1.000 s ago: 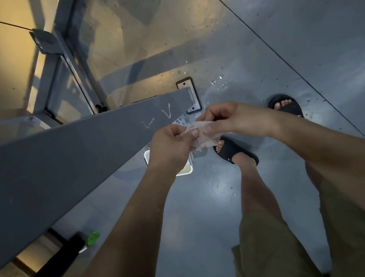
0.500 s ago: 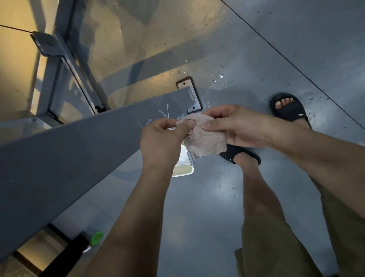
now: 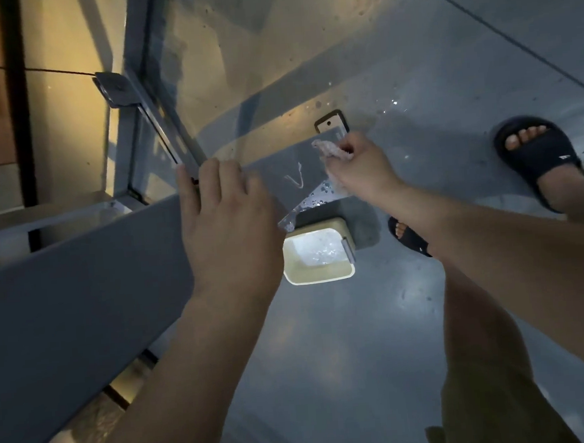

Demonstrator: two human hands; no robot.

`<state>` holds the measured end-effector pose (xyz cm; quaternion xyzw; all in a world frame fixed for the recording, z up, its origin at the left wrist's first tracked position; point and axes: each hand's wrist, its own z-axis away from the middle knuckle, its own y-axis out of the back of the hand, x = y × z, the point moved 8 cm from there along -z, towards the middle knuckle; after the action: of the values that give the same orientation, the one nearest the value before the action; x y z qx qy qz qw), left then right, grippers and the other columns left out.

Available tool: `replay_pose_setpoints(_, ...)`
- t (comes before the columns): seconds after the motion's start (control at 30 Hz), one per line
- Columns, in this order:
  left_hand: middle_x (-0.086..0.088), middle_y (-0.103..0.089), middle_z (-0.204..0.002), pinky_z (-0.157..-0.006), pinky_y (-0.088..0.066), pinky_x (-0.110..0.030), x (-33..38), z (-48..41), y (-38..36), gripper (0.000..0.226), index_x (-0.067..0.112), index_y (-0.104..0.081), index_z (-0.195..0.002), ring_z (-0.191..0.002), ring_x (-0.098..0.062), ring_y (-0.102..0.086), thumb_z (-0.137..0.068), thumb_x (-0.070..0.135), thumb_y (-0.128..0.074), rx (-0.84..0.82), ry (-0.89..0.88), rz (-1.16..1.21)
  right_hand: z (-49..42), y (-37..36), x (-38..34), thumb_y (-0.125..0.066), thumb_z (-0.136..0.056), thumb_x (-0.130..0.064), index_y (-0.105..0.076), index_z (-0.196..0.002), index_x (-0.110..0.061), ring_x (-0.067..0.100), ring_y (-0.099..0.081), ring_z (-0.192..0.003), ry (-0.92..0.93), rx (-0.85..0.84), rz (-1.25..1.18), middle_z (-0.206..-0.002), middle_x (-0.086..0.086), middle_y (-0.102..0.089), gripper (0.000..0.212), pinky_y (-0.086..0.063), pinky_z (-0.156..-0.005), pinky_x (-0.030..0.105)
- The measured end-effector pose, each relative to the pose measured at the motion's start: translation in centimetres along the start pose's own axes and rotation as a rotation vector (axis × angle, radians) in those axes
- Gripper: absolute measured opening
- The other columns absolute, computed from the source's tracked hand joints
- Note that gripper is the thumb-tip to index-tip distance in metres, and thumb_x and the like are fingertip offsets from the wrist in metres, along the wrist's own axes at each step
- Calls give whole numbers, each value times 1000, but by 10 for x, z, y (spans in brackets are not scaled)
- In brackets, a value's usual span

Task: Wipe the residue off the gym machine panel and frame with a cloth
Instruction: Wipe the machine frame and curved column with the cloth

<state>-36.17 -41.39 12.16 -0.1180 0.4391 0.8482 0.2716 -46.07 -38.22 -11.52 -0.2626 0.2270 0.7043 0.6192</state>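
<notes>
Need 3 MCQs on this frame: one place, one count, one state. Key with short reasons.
1. The cream tub sits: A on the floor under the beam end; B on the beam; C in a hand.
2. Sandals in view: A one; B three; C two.
3. The right hand: A is empty; B pinches the cloth; C lies flat on the floor.
Key: A, the tub stands on the floor below the grey beam; C, one at right, another under the right forearm; B, the cloth is bunched in its fingers at the beam.
</notes>
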Motion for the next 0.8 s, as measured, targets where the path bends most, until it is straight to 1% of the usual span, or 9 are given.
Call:
replay_pose_setpoints(0.1, -19, -39, -150, -125, 0, -54, -1, 0, -16, 91, 4, -39, -148, -146, -40, -27, -81, 55, -74, -131, 30, -165, -23, -42, 9, -58, -101, -36, -58, -108, -16, 23, -65, -92, 39, -128, 69, -100, 3, -66, 21, -51, -74, 35)
replay_pose_setpoints(0.17, -21, -33, -154, -126, -8, -53, 0, 1, -18, 103, 2, -27, -154, -144, -41, -29, -80, 60, -72, -150, 8, -237, -33, -63, 19, -55, -104, -28, -54, -112, -20, 24, -62, -96, 42, -209, 86, -105, 4, -64, 11, -44, -71, 28)
replay_pose_setpoints(0.23, -24, -30, -156, -123, -16, -52, 0, 3, -18, 100, -1, -20, -155, -141, -42, -30, -86, 55, -67, -141, -17, -283, -40, -68, 24, -56, -103, -17, -53, -119, -20, 21, -57, -98, 38, -190, 62, -107, 2, -59, 17, -39, -73, 24)
replay_pose_setpoints(0.3, -27, -27, -157, -122, -19, -52, 0, 4, -19, 96, -4, -15, -156, -141, -44, -29, -91, 50, -61, -136, -40, -318, -46, -66, 22, -57, -102, -15, -55, -124, -16, 18, -55, -98, 43, -146, 33, -107, 1, -59, 22, -38, -77, 22)
replay_pose_setpoints(0.43, -30, -29, -154, -122, -20, -53, 1, 5, -21, 92, -9, -12, -156, -140, -45, -31, -96, 46, -55, -150, -67, -325, -38, -71, 15, -55, -103, -14, -59, -116, -14, 14, -59, -87, 84, -114, 18, -97, 1, -62, 14, -43, -71, 22)
replay_pose_setpoints(0.53, -31, -31, -151, -121, -21, -54, 2, 5, -23, 91, -11, -9, -155, -137, -46, -32, -99, 47, -52, -141, -72, -328, -29, -72, 6, -58, -101, -16, -60, -108, -23, 0, -57, -80, 167, -158, 41, -90, -10, -62, 10, -41, -66, 7)
replay_pose_setpoints(0.67, -32, -35, -147, -120, -23, -54, 2, 4, -20, 87, -12, -15, -154, -133, -46, -36, -100, 47, -49, -110, -60, -345, -54, -68, 4, -52, -100, -17, -58, -104, -20, 12, -57, -81, 89, -91, 163, -88, -2, -60, 8, -38, -62, 19)
replay_pose_setpoints(0.73, -32, -36, -148, -120, -23, -55, 1, 5, -20, 84, -12, -17, -154, -134, -46, -36, -101, 48, -46, -105, -59, -341, -54, -75, 1, -51, -98, -15, -58, -98, -19, 18, -59, -86, 63, -69, 118, -90, 3, -63, 8, -40, -69, 22)
replay_pose_setpoints(0.8, -32, -35, -148, -120, -22, -55, 1, 5, -22, 84, -12, -17, -154, -135, -47, -35, -102, 48, -45, -112, -58, -345, -33, -80, -11, -53, -97, -16, -56, -93, -25, 16, -62, -82, 138, -102, 45, -85, 0, -64, 10, -46, -71, 24)
